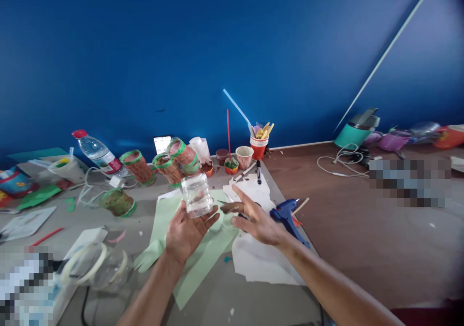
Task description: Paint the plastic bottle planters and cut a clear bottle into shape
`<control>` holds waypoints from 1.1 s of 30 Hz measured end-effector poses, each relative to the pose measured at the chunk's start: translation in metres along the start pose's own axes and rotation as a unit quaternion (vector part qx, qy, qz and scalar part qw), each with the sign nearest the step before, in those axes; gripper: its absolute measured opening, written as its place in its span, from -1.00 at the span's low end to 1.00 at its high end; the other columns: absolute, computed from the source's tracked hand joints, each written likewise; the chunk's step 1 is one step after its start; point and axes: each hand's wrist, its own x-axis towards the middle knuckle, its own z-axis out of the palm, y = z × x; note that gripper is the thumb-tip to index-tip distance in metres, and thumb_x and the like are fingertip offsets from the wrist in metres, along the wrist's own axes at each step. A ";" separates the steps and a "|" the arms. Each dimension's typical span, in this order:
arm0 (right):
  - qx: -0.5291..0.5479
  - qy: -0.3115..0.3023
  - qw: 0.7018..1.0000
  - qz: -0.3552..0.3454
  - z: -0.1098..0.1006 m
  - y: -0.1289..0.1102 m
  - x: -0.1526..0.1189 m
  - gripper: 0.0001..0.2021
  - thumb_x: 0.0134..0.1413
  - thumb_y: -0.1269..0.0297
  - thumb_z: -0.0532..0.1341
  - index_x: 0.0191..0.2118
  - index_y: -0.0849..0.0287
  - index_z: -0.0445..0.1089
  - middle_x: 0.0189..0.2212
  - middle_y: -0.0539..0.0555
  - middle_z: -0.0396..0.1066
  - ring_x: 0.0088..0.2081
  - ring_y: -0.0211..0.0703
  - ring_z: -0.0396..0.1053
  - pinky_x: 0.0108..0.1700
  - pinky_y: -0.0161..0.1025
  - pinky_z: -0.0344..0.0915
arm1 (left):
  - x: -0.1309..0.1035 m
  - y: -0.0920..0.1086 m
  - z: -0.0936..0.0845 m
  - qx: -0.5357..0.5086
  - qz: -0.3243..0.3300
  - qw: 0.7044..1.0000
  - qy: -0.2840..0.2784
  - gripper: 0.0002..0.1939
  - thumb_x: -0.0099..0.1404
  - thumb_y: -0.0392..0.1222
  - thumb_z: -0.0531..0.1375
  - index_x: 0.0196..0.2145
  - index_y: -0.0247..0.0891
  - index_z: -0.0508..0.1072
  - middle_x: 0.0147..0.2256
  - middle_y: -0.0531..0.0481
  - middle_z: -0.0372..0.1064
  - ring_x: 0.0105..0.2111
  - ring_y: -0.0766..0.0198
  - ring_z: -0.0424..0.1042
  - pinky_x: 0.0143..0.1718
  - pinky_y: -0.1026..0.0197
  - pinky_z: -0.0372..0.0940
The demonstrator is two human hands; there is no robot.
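My left hand [188, 231] is closed around a clear ribbed plastic piece, like a cut section of bottle [197, 195], held tilted above the table. Just to its right, my right hand [255, 219] has its fingers stretched apart, pointing toward the plastic piece without touching it. A thin dark pointed thing shows by the right fingertips; its kind is hard to make out. Beneath the hands lie pale green paper [192, 277] and a torn white sheet [261, 263]. A blue glue gun [288, 219] rests beside my right wrist.
Several brown-and-green painted cylinders [138, 166] stand at the back left near a water bottle [97, 152]. Behind the hands are a patterned paper cup [244, 157] and a red cup [258, 148] of wooden cutlery. Clear plastic rings [97, 265] lie front left. A blue wall [232, 50] bounds the back.
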 end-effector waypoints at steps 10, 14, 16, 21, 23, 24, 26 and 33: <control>-0.023 -0.022 0.999 -0.017 0.001 0.000 -0.004 -0.21 0.12 -0.06 0.20 0.35 0.03 -0.15 0.24 0.29 0.14 0.28 0.10 0.06 0.22 0.23 0.01 | 0.002 0.000 0.000 -0.006 0.018 1.000 -0.023 -0.53 0.37 0.05 -0.05 -0.01 -0.27 0.47 -0.21 -0.18 0.56 -0.12 -0.03 0.50 0.13 -0.18 0.12; -0.060 -0.002 0.997 -0.046 0.002 0.001 -0.003 -0.43 0.04 -0.05 0.26 0.15 0.03 0.31 0.38 0.16 -0.26 0.34 0.22 -0.14 0.26 0.19 -0.07 | 0.001 0.000 0.000 -0.008 0.019 1.000 -0.020 -0.53 0.37 0.05 -0.05 -0.04 -0.29 0.49 -0.21 -0.19 0.56 -0.14 -0.03 0.51 0.11 -0.17 0.14; 0.000 0.022 0.999 -0.048 0.002 0.003 -0.001 -0.38 0.07 -0.04 0.24 0.23 -0.03 0.17 0.37 0.17 -0.27 0.23 0.18 0.12 0.16 0.14 0.15 | 0.001 0.001 0.000 -0.006 0.021 1.000 -0.018 -0.52 0.38 0.05 -0.05 -0.03 -0.29 0.48 -0.21 -0.18 0.56 -0.13 -0.03 0.50 0.11 -0.16 0.15; -0.170 0.162 0.971 -0.035 -0.005 0.009 0.007 -0.63 0.13 0.19 0.18 0.06 0.12 0.34 0.07 0.22 0.32 0.09 0.07 0.27 0.09 0.02 0.20 | 0.001 -0.001 -0.001 -0.011 0.024 0.999 -0.031 -0.51 0.36 0.10 -0.02 0.00 -0.27 0.46 -0.20 -0.18 0.56 -0.14 0.00 0.51 0.09 -0.12 0.20; -0.331 0.177 0.927 -0.012 -0.010 0.009 0.009 -0.73 0.11 0.30 0.17 -0.06 0.18 0.42 -0.08 0.22 0.42 0.00 0.07 0.33 0.08 0.00 0.18 | 0.002 -0.003 -0.002 -0.022 0.030 0.999 -0.036 -0.48 0.33 0.15 0.02 -0.01 -0.28 0.46 -0.22 -0.18 0.56 -0.16 0.02 0.52 0.07 -0.08 0.23; -0.397 0.164 0.903 0.010 -0.012 0.009 0.010 -0.73 0.10 0.31 0.17 -0.07 0.20 0.43 -0.12 0.23 0.44 -0.05 0.07 0.36 0.05 -0.02 0.18 | 0.003 -0.004 -0.003 -0.027 0.035 0.998 -0.037 -0.47 0.31 0.17 0.04 -0.01 -0.29 0.46 -0.22 -0.19 0.56 -0.17 0.03 0.52 0.06 -0.07 0.25; -0.497 0.120 0.857 0.061 -0.016 0.006 0.008 -0.73 0.11 0.29 0.17 -0.07 0.22 0.43 -0.15 0.25 0.45 -0.10 0.09 0.39 -0.02 -0.04 0.19 | 0.005 -0.006 -0.005 -0.029 0.044 0.998 -0.042 -0.46 0.28 0.18 0.09 -0.01 -0.32 0.45 -0.19 -0.21 0.55 -0.17 0.05 0.53 0.04 -0.03 0.28; -0.608 0.021 0.786 0.114 -0.014 -0.005 0.000 -0.71 0.07 0.19 0.19 -0.12 0.23 0.42 -0.18 0.25 0.44 -0.10 0.15 0.35 -0.12 -0.07 0.13 | 0.008 -0.010 -0.014 -0.027 0.046 0.996 -0.072 -0.44 0.18 0.13 0.23 0.01 -0.33 0.42 -0.11 -0.23 0.51 -0.10 0.03 0.50 0.09 -0.03 0.25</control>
